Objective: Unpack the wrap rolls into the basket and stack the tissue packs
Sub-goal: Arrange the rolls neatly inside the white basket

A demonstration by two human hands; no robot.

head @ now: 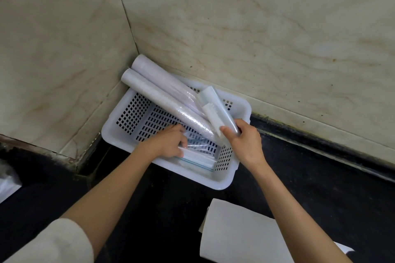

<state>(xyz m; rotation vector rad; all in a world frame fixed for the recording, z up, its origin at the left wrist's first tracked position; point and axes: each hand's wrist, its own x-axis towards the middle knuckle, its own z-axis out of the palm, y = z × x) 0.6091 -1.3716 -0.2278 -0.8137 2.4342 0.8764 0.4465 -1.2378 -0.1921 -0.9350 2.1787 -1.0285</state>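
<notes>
A white perforated plastic basket (119,128) sits in the corner of a black counter against the marble walls. Two long white wrap rolls (158,94) lean in it, their far ends sticking out over the back left corner. My right hand (245,141) grips the near end of a shorter wrap roll (213,107) tilted above the basket's right side. My left hand (171,143) is inside the basket, its fingers curled on a clear-wrapped roll (196,156) lying along the near wall.
A white paper sheet or bag (235,232) lies on the black counter (320,188) in front of the basket. Something white shows at the left edge (6,181). Marble walls close in the back and left sides.
</notes>
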